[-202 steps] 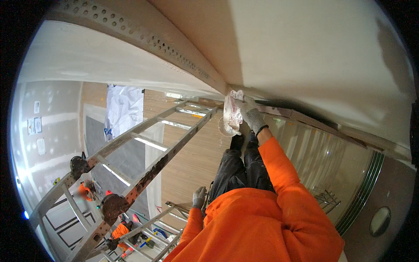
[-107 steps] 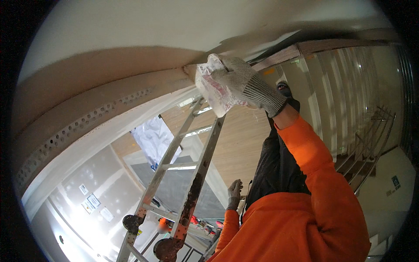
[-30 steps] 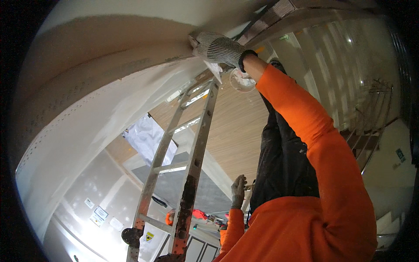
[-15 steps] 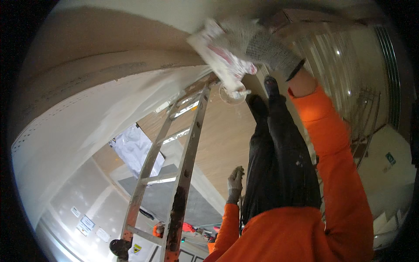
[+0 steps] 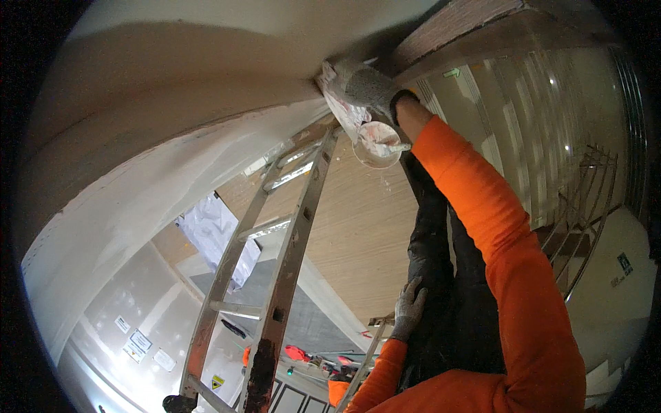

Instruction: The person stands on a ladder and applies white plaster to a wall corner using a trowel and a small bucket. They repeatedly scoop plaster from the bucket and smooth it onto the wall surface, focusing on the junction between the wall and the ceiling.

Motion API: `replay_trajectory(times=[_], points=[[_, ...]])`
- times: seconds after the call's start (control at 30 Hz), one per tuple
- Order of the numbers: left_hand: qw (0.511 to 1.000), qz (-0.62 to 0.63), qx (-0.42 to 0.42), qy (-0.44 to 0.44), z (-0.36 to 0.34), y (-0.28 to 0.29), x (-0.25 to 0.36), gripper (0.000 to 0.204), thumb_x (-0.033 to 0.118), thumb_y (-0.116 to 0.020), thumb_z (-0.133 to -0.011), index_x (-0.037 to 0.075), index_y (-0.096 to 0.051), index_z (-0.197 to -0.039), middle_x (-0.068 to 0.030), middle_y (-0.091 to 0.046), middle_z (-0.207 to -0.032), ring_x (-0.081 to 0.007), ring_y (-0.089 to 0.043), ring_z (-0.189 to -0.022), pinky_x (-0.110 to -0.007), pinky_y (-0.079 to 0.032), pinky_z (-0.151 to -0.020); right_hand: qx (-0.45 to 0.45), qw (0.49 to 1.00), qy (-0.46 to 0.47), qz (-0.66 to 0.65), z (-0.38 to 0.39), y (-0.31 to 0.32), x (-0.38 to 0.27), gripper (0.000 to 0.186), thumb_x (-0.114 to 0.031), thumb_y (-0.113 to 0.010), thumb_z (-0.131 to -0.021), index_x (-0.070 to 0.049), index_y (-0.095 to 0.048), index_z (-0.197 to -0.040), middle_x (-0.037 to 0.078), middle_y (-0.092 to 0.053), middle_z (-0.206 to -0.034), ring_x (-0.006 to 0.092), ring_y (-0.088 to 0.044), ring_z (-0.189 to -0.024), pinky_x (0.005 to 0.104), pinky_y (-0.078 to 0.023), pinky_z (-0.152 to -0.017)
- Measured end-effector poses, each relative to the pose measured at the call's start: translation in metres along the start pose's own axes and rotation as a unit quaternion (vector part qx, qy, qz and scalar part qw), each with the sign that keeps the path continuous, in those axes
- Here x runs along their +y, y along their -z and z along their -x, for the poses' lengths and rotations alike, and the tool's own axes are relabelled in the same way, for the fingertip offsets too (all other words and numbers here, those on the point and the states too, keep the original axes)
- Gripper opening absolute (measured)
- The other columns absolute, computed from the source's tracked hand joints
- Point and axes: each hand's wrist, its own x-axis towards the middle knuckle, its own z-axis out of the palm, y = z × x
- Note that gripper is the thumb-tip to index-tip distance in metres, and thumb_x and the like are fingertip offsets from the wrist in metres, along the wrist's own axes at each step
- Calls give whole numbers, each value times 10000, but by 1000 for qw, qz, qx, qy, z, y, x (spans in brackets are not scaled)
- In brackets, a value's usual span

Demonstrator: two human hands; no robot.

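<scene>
My right hand (image 5: 365,84), in a grey knit glove, reaches up to the wall (image 5: 227,65) near the corner. It is closed on a limp, white-smeared cloth (image 5: 350,110) with pinkish stains, which hangs beneath it; the fingertips are partly hidden. Just below the cloth is a round white tub (image 5: 379,157) with whitish paste inside and a small pale handle sticking out over its rim. My left hand (image 5: 410,310), gloved too, lies with fingers stretched against my dark trouser leg (image 5: 434,275).
A paint-marked metal ladder (image 5: 292,241) stands to the left. A beam edge (image 5: 461,27) juts out at the upper right. Far below are a white sheet (image 5: 213,234) and scattered red items (image 5: 297,354). Metal railings (image 5: 578,220) stand at the right.
My right hand has moved left and down, bringing the cloth against the wall corner. The tub shows more fully. My left hand has shifted right and down onto my leg.
</scene>
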Motion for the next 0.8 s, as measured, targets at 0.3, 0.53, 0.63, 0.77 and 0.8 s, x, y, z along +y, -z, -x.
replay_trajectory(times=[0.3,0.53,0.63,0.77,0.8], points=[[1000,14,14,-3,-2,-1,11,398,271,-599,-959,66,-592,-1299,-193,-592,-1314,-383,-529,-1251,-434,-416,-1061,-125,747,-278,-591,-9,148,33,435,-398,-514,-990,-6,-680,-1079,178,-680,-909,253,-680,-789,400,-543,-753],[999,7,23,-26,0,1,10,403,287,-589,-964,72,-593,-1304,-200,-592,-1313,-387,-530,-1247,-440,-416,-1059,114,873,-97,-464,-31,235,35,194,-202,-568,-941,-72,-673,-1040,157,-677,-889,288,-699,-853,402,-581,-741],[999,12,13,-37,-7,4,4,400,290,-588,-966,69,-599,-1299,-202,-590,-1313,-385,-532,-1248,-433,-415,-1064,315,878,1,-359,-42,238,37,160,-145,-613,-890,-96,-653,-1037,142,-665,-901,272,-685,-862,383,-584,-735],[1000,15,2,0,-8,6,7,391,287,-584,-969,65,-608,-1290,-199,-591,-1312,-378,-534,-1254,-423,-416,-1066,386,837,25,-386,-39,257,35,247,-172,-667,-858,-113,-641,-1096,130,-674,-982,271,-675,-850,384,-586,-731],[999,31,11,9,-7,3,7,391,287,-583,-969,66,-608,-1290,-198,-592,-1312,-377,-535,-1254,-421,-417,-1066,367,839,28,-400,-36,263,32,261,-174,-672,-854,-119,-641,-1108,128,-673,-995,274,-673,-850,386,-586,-734]])
